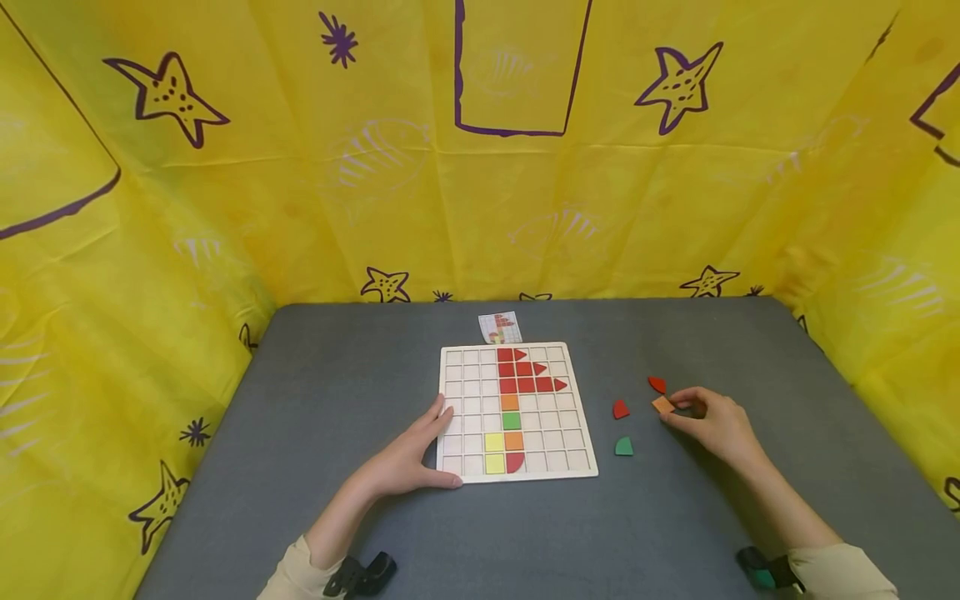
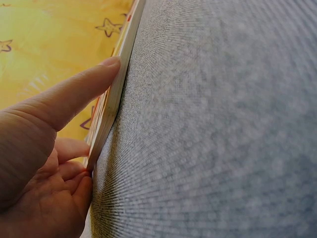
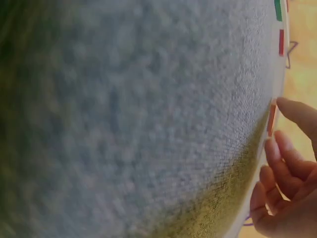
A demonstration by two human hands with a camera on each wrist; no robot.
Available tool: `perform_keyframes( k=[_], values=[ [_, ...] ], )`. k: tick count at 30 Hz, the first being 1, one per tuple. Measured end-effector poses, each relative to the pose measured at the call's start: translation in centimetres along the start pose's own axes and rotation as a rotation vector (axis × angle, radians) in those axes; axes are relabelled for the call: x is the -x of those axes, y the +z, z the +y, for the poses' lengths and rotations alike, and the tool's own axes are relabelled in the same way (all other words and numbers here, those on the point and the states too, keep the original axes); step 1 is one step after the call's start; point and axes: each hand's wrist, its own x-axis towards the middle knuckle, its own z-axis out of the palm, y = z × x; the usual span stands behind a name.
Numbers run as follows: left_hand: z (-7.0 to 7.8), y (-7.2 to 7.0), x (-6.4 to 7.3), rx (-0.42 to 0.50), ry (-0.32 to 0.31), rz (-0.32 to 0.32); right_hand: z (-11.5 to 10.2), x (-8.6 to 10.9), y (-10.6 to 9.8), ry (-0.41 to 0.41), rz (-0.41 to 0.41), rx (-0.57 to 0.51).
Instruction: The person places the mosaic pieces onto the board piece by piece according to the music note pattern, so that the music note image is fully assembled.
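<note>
A wooden grid board lies on the table, bearing red, orange, green and yellow tiles in some of its squares. My left hand rests at the board's near left corner, thumb on the near edge and fingertips along the left edge; the left wrist view shows the thumb extended against the rim. To the right of the board, my right hand pinches an orange square tile between thumb and fingertips, low over the table. Close behind that tile is a red piece with a curved edge.
Between board and right hand lie another red piece and a green quarter-round piece. A small pattern card stands out just beyond the board's far edge. Yellow patterned cloth surrounds the grey table at back and sides.
</note>
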Motion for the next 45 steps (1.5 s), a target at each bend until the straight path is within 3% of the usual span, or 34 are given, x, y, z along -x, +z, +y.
perform_keyframes(
  k=[26,36,40,45],
  values=[
    [-0.2,0.2,-0.1,-0.001,-0.015,0.004,-1.3,-0.4,0.7,0.009,-0.023,0.011],
    [-0.1,0.2,-0.1,-0.003,-0.02,0.006,-5.8,-0.2,3.0,0.052,-0.112,-0.197],
    [-0.1,0.2,-0.1,-0.001,-0.02,0.007,-8.0,-0.1,4.2,0.039,-0.161,-0.299],
    [-0.1,0.2,-0.2,0.002,-0.019,0.004,-10.8,-0.1,5.7,-0.005,-0.215,-0.35]
  ],
)
